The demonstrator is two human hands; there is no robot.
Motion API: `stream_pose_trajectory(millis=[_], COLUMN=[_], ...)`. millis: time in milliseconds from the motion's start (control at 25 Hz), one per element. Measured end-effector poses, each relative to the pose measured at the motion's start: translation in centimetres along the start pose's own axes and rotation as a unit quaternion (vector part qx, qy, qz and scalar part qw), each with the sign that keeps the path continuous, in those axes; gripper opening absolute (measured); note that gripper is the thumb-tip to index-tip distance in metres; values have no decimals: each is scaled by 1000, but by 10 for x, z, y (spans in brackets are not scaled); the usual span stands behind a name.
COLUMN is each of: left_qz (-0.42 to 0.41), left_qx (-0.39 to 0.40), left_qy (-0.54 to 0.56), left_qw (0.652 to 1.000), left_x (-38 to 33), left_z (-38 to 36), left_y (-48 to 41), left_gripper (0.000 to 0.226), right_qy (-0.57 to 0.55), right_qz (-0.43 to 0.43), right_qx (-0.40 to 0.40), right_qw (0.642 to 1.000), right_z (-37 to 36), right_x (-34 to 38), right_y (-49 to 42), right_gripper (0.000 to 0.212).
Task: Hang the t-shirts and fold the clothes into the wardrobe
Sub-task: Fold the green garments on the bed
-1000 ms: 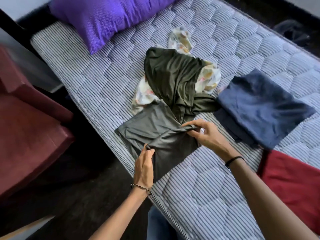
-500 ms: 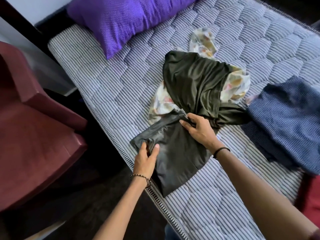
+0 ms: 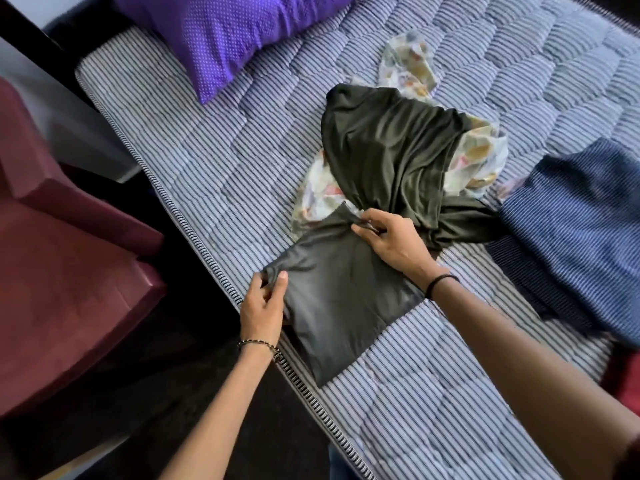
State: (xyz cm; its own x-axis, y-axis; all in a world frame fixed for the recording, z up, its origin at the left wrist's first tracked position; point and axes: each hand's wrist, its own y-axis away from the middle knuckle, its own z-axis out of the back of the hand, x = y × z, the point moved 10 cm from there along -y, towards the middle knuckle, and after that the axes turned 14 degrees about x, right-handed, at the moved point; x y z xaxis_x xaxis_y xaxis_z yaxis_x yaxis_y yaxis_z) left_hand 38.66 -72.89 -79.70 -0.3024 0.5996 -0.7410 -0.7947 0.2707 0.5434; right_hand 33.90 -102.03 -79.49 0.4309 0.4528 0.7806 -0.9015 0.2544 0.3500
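A grey garment (image 3: 341, 303) lies folded flat near the mattress edge. My left hand (image 3: 265, 306) pinches its left corner between thumb and fingers. My right hand (image 3: 389, 242) pinches its far top corner, next to a crumpled olive-green garment (image 3: 391, 161). The olive piece lies over a floral printed cloth (image 3: 485, 157). A folded blue garment (image 3: 575, 230) sits to the right, and a red cloth (image 3: 627, 379) shows at the right edge.
The striped quilted mattress (image 3: 221, 174) carries all the clothes. A purple dotted pillow (image 3: 235, 32) lies at its head. A dark red chair (image 3: 65, 271) stands left of the bed over a dark floor.
The grey garment's near flap was folded over and laid flat. Both hands moved from the fold line up to the far corners. The view shifted left.
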Motion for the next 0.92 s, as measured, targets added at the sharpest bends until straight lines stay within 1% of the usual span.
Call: stream_pose_trajectory(millis=[80, 120, 200, 240, 280, 320, 360, 400, 480, 560, 600, 680, 800, 840, 920], left_qz=[-23, -19, -24, -59, -107, -157, -204, -247, -287, -281, -267, -235, -226, -223, -203], left_qx=[-50, -74, -124, -142, -158, -169, -169, -143, -37, 54, 77, 100, 121, 117, 92], left_qy=[-41, -95, -207, -253, -309, -369, -431, -477, -557, -619, -635, -645, -640, -633, -592], left_qw=[998, 993, 970, 955, 932, 900, 863, 832, 778, 732, 721, 720, 724, 732, 774], left_x=[-10, -14, -29, -41, -55, -68, -78, -83, -70, -40, -27, -13, -20, -26, -45], left_z=[10, 14, 19, 18, 15, 8, -3, -18, -51, -72, -74, -72, -69, -63, -48], left_y=[6, 9, 19, 23, 28, 32, 34, 35, 24, 13, 8, 1, 2, 0, -5], left_gripper=[29, 31, 39, 41, 42, 42, 41, 41, 49, 57, 58, 59, 58, 58, 64], right_qy=[11, 29, 96, 148, 195, 231, 256, 276, 316, 357, 372, 379, 354, 332, 282], right_qz=[1, 1, 30, 59, 93, 127, 157, 181, 193, 156, 136, 107, 95, 94, 91], right_qx=[-48, -57, -95, -127, -155, -168, -162, -142, -88, -49, -38, -26, -11, -26, -78], right_qw=[999, 998, 990, 979, 964, 950, 940, 933, 925, 920, 918, 919, 930, 938, 952], right_z=[3, 1, -3, -4, -8, -16, -26, -39, -66, -79, -80, -77, -73, -68, -46], right_x=[5, 5, 13, 20, 31, 39, 46, 48, 37, 12, 0, -14, -15, -12, -8], right_y=[2, 4, 16, 25, 34, 41, 46, 49, 54, 62, 66, 70, 72, 75, 87], right_gripper=[20, 22, 25, 24, 22, 19, 17, 18, 30, 48, 53, 57, 58, 57, 51])
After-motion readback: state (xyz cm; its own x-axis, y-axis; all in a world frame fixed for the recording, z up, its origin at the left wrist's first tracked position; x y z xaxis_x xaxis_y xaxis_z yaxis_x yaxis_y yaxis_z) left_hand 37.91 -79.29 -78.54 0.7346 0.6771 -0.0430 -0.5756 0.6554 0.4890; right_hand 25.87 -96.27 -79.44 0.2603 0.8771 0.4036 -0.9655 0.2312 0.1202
